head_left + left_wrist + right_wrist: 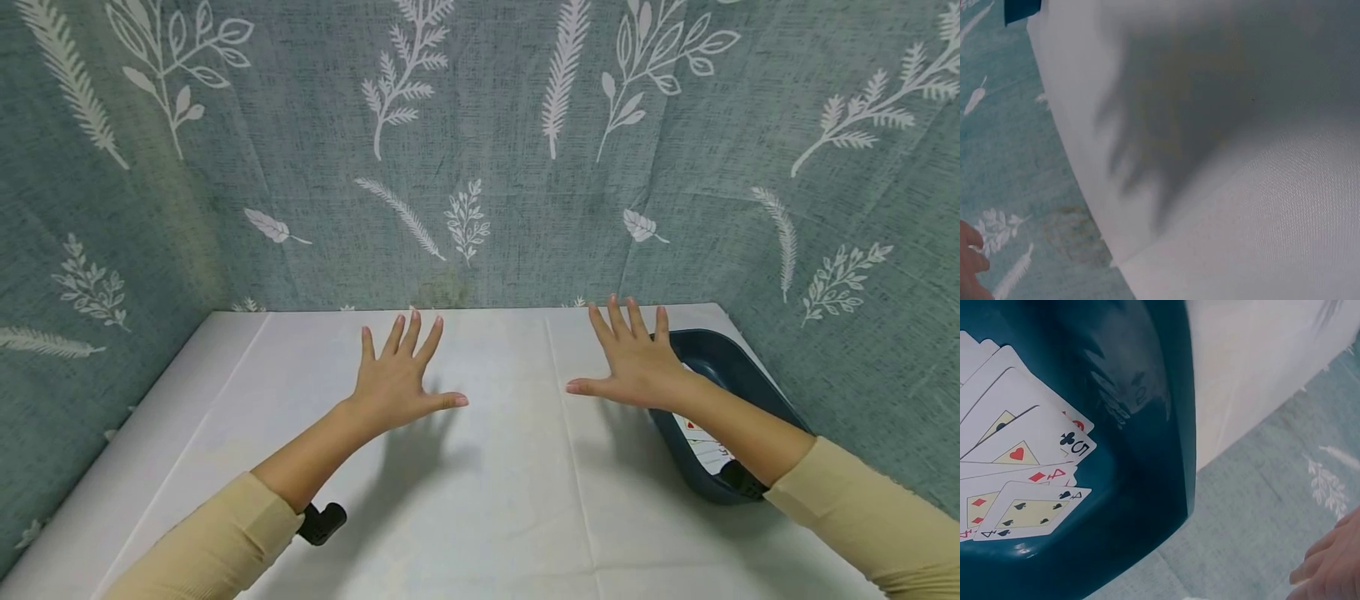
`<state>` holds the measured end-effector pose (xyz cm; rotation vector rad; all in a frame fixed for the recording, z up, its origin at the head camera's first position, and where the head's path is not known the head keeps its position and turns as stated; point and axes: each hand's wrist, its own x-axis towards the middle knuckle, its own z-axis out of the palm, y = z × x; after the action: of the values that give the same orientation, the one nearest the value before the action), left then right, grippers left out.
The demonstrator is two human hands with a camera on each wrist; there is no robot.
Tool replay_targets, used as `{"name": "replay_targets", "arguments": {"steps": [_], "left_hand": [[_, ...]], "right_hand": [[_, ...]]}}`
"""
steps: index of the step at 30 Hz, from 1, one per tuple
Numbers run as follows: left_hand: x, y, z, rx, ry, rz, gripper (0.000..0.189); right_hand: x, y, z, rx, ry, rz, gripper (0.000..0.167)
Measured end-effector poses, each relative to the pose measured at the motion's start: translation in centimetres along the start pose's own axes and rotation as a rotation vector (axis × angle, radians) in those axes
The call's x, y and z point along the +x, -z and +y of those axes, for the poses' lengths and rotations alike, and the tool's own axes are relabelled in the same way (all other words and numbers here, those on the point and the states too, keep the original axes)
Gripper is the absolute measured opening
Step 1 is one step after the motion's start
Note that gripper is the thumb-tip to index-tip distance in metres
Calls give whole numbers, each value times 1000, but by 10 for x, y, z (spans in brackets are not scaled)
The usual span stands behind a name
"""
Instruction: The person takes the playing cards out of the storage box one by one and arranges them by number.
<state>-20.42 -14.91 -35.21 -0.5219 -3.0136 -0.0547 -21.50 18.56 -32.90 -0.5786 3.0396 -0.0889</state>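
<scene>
My left hand (397,383) hovers over the white table with its fingers spread, holding nothing. On the right, my right hand (637,362) is likewise spread and bare, held above the near-left side of a dark blue tray (750,379). Several playing cards (705,446) lie fanned in that tray, partly hidden by my right forearm. In the right wrist view the cards (1029,450) show spades, diamonds, a heart and a five of clubs. Only some fingers of the right hand (1332,565) enter that view, and a bit of the left hand (972,265) enters the left one.
White cloth covers the table (495,483). Grey-green curtains (480,167) with white leaf prints stand behind it and along both sides. A black device (324,523) shows under the left wrist, another (741,479) under the right forearm.
</scene>
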Motion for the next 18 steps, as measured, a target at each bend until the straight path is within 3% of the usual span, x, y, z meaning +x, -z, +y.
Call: {"name": "replay_targets", "arguments": {"steps": [18], "left_hand": [[5, 0, 12, 9, -41, 19, 109]], "right_hand": [[-17, 2, 14, 10, -5, -23, 116]]}}
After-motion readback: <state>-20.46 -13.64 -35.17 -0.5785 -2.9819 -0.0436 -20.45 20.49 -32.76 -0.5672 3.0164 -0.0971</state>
